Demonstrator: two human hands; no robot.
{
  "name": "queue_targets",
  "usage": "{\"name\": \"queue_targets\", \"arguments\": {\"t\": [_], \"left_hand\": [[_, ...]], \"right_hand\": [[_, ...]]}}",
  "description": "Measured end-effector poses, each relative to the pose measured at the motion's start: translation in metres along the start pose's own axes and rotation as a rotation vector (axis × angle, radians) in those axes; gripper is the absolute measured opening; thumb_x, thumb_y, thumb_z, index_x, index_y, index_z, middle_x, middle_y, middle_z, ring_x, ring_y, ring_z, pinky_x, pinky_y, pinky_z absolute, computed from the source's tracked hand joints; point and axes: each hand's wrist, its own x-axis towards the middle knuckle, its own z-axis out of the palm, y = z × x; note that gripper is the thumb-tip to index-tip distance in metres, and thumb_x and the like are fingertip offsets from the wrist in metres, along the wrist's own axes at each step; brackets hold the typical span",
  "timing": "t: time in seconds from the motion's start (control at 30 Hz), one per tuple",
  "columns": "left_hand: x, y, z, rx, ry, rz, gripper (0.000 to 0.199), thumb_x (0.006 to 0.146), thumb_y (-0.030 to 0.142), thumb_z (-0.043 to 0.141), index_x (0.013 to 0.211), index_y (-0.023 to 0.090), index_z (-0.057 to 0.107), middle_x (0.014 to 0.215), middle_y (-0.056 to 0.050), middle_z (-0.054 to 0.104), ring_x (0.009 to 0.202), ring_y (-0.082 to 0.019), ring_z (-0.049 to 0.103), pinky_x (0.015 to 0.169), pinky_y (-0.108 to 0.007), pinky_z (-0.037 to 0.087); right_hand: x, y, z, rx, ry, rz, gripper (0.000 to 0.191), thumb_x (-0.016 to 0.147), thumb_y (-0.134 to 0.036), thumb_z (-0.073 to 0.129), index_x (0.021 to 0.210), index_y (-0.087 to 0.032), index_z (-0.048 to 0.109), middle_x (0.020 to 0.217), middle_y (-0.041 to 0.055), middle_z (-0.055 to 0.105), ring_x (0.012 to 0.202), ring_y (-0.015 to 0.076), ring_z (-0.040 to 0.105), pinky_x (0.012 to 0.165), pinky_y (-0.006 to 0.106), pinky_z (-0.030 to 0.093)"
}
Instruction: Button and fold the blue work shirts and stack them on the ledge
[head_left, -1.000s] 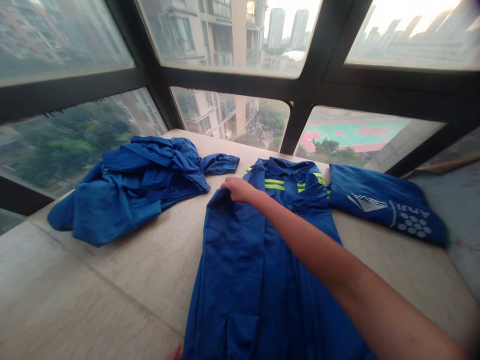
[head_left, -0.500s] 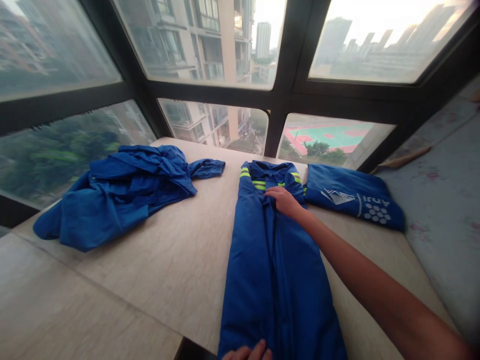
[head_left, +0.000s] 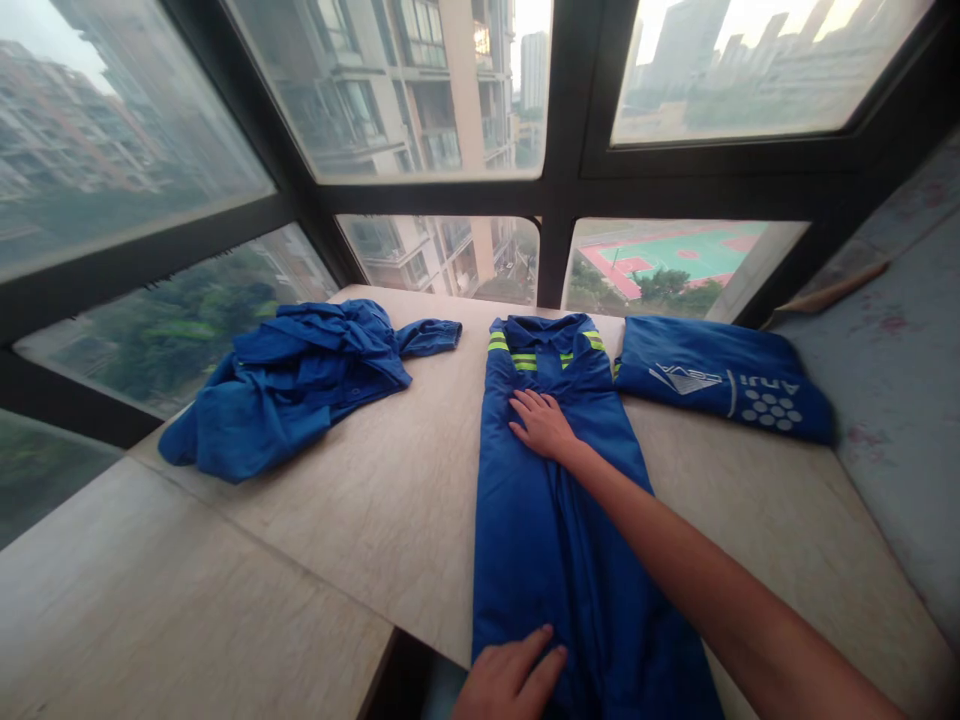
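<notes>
A blue work jacket [head_left: 525, 540] with yellow-green reflective stripes lies lengthwise in front of me, its sides folded inward and its collar toward the window. My right hand [head_left: 541, 425] rests flat on it just below the stripes, fingers spread. Lower down, my left hand [head_left: 510, 678] lies on the jacket's left edge with fingers stretched out; the frame's bottom cuts part of it off. Neither hand grips the cloth.
A crumpled blue garment [head_left: 300, 390] lies to the left, one sleeve reaching right. A folded blue garment [head_left: 720, 375] with white printing sits at the right by the wall [head_left: 900, 400]. Dark window frames [head_left: 450, 200] border the pale ledge [head_left: 337, 540], and a dark gap [head_left: 409, 675] opens at its front.
My right hand has moved from near the stripes slightly toward me and flattened, its fingers spreading. My left hand has come further into view, up along the jacket's left edge. The view has shifted.
</notes>
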Motion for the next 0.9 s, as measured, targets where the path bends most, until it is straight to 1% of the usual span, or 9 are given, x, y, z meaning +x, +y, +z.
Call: {"name": "queue_targets", "arguments": {"t": [0.1, 0.2, 0.27, 0.37, 0.47, 0.53, 0.63, 0.77, 0.9], "left_hand": [[0.026, -0.007, -0.025, -0.17, -0.085, -0.141, 0.041, 0.093, 0.028, 0.053, 0.134, 0.025, 0.055, 0.128, -0.004, 0.066, 0.103, -0.016, 0.068, 0.086, -0.024, 0.056], [0.058, -0.023, -0.039, -0.123, -0.023, -0.253, 0.04, 0.093, 0.018, 0.048, 0.131, 0.025, 0.058, 0.135, -0.006, 0.06, 0.123, -0.021, 0.057, 0.104, -0.038, 0.049], [0.076, -0.034, -0.038, -0.021, -0.008, -0.237, 0.043, 0.093, 0.02, 0.048, 0.134, 0.026, 0.056, 0.147, -0.007, 0.05, 0.136, -0.028, 0.043, 0.111, -0.05, 0.04], [0.091, -0.046, -0.022, 0.083, -0.054, -0.203, 0.053, 0.092, 0.028, 0.052, 0.145, 0.028, 0.044, 0.16, -0.006, 0.029, 0.147, -0.035, 0.023, 0.115, -0.061, 0.026], [0.091, -0.048, 0.001, 0.118, -0.097, -0.196, 0.062, 0.093, 0.039, 0.053, 0.151, 0.029, 0.033, 0.161, -0.008, 0.024, 0.147, -0.037, 0.019, 0.115, -0.065, 0.02], [0.086, -0.046, 0.011, 0.126, -0.106, -0.185, 0.063, 0.094, 0.042, 0.05, 0.152, 0.029, 0.031, 0.161, -0.008, 0.025, 0.147, -0.036, 0.02, 0.116, -0.063, 0.018], [0.08, -0.044, 0.016, 0.135, -0.094, -0.174, 0.063, 0.094, 0.043, 0.049, 0.153, 0.029, 0.029, 0.161, -0.007, 0.025, 0.147, -0.033, 0.021, 0.118, -0.059, 0.016], [0.074, -0.042, 0.011, 0.111, -0.123, -0.192, 0.063, 0.094, 0.04, 0.049, 0.153, 0.031, 0.028, 0.161, -0.006, 0.027, 0.146, -0.032, 0.023, 0.117, -0.059, 0.02], [0.077, -0.046, 0.003, 0.061, -0.147, -0.215, 0.051, 0.097, 0.031, 0.043, 0.147, 0.029, 0.04, 0.157, -0.005, 0.036, 0.144, -0.028, 0.029, 0.116, -0.054, 0.029]], "right_hand": [[-0.004, 0.009, -0.014, 0.04, 0.023, -0.019, 0.047, 0.096, -0.036, 0.048, 0.14, -0.02, 0.051, 0.148, 0.0129, 0.047, 0.136, 0.0249, 0.043, 0.115, 0.047, 0.03], [-0.025, 0.017, -0.034, 0.116, 0.088, -0.028, 0.047, 0.097, -0.034, 0.046, 0.141, -0.021, 0.049, 0.146, 0.0133, 0.049, 0.134, 0.0251, 0.045, 0.114, 0.049, 0.034], [-0.053, 0.017, -0.046, 0.129, 0.118, -0.027, 0.046, 0.097, -0.034, 0.045, 0.141, -0.02, 0.05, 0.147, 0.0135, 0.048, 0.137, 0.0259, 0.042, 0.113, 0.05, 0.035], [-0.113, 0.004, -0.054, 0.079, 0.109, -0.018, 0.048, 0.096, -0.036, 0.047, 0.141, -0.019, 0.05, 0.151, 0.0126, 0.042, 0.143, 0.0277, 0.033, 0.114, 0.05, 0.034], [-0.173, -0.02, -0.043, 0.055, 0.08, -0.051, 0.052, 0.093, -0.036, 0.052, 0.143, -0.022, 0.047, 0.154, 0.0107, 0.038, 0.145, 0.0295, 0.029, 0.115, 0.053, 0.032], [-0.201, -0.035, -0.032, 0.052, 0.062, -0.089, 0.057, 0.091, -0.032, 0.054, 0.146, -0.024, 0.043, 0.154, 0.0104, 0.038, 0.144, 0.0296, 0.03, 0.115, 0.054, 0.032], [-0.22, -0.049, -0.024, 0.054, 0.079, -0.095, 0.06, 0.089, -0.028, 0.056, 0.147, -0.022, 0.042, 0.153, 0.0121, 0.04, 0.144, 0.0306, 0.031, 0.114, 0.055, 0.034], [-0.231, -0.067, -0.04, 0.081, 0.146, -0.092, 0.053, 0.089, -0.028, 0.056, 0.141, -0.023, 0.051, 0.15, 0.0125, 0.045, 0.142, 0.0314, 0.035, 0.112, 0.056, 0.037], [-0.265, -0.092, -0.042, 0.104, 0.19, -0.277, 0.06, 0.087, -0.043, 0.06, 0.143, -0.025, 0.048, 0.145, 0.0108, 0.051, 0.134, 0.0309, 0.047, 0.106, 0.049, 0.047]]}}
